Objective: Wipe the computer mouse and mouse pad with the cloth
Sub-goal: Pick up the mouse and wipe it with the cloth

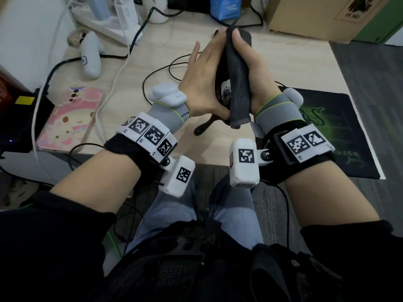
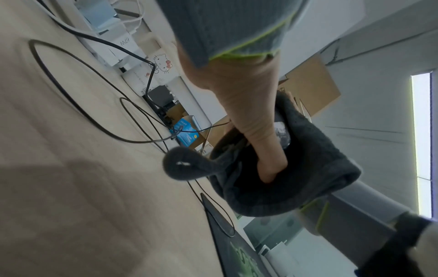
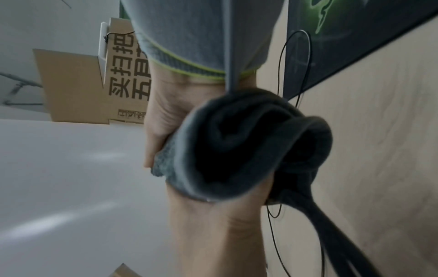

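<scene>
Both hands are raised above the desk. My left hand (image 1: 202, 83) holds the black computer mouse (image 1: 225, 90) on edge, with its labelled underside (image 2: 282, 135) facing me and the thumb curled onto it. My right hand (image 1: 255, 68) grips a folded dark grey cloth (image 1: 237, 83), thumb on top, and presses it against the mouse. The cloth (image 3: 237, 150) bunches in the right palm and covers most of the mouse body. A cloth loop (image 1: 205, 126) dangles below the hands. The black mouse pad (image 1: 340, 127) with a green logo lies flat on the desk to the right, under my right wrist.
The thin black mouse cable (image 1: 157, 73) loops over the wooden desk. A pink phone (image 1: 69, 120) and a white controller (image 1: 90, 55) lie at the left. A white power strip (image 1: 113, 25), a blue box (image 1: 224, 7) and a cardboard box (image 1: 316, 16) line the back.
</scene>
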Available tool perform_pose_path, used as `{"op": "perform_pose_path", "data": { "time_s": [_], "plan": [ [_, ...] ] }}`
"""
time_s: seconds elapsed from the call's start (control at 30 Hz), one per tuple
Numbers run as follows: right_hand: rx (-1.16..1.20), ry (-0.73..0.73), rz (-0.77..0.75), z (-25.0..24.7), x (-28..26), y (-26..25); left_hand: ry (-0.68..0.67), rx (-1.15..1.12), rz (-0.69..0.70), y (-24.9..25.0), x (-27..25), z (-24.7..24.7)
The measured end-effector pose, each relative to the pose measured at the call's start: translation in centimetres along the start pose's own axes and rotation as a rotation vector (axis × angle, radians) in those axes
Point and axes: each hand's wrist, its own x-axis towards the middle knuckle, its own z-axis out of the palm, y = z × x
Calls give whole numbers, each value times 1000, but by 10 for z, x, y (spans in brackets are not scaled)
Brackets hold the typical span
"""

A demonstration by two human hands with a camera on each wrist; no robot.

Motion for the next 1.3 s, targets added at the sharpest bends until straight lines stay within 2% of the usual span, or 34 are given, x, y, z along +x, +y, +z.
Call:
{"op": "perform_pose_path", "data": {
  "time_s": [0.17,0.27,0.47,0.7,0.8,0.9,1.0,1.07,1.13,1.23,1.3],
  "plan": [
    [25,-16,51,1,4,0,-58,31,38,1,-8,1],
    [-71,38,85,-3,11,-3,-82,5,50,4,-10,2],
    [-190,216,65,-9,21,-7,-54,-76,-27,0,-9,12],
    [-231,503,-99,-18,23,-6,-80,-78,-30,5,-12,5],
    [-253,443,-109,-17,19,-5,-87,-69,-41,5,-12,2],
    [-217,264,-63,-6,4,3,59,-152,-118,0,-1,0],
    [-204,209,-82,4,-7,16,182,-125,-210,-7,13,0],
    [-190,263,-125,7,-7,19,199,-62,-205,-8,15,3],
    [-201,354,-137,6,-5,14,205,-109,-175,-9,10,4],
    [-252,432,-153,-2,-3,3,172,-126,-88,-14,2,-3],
    [-328,450,-170,-11,-2,0,120,-76,-78,-17,1,-10]
  ]
}}
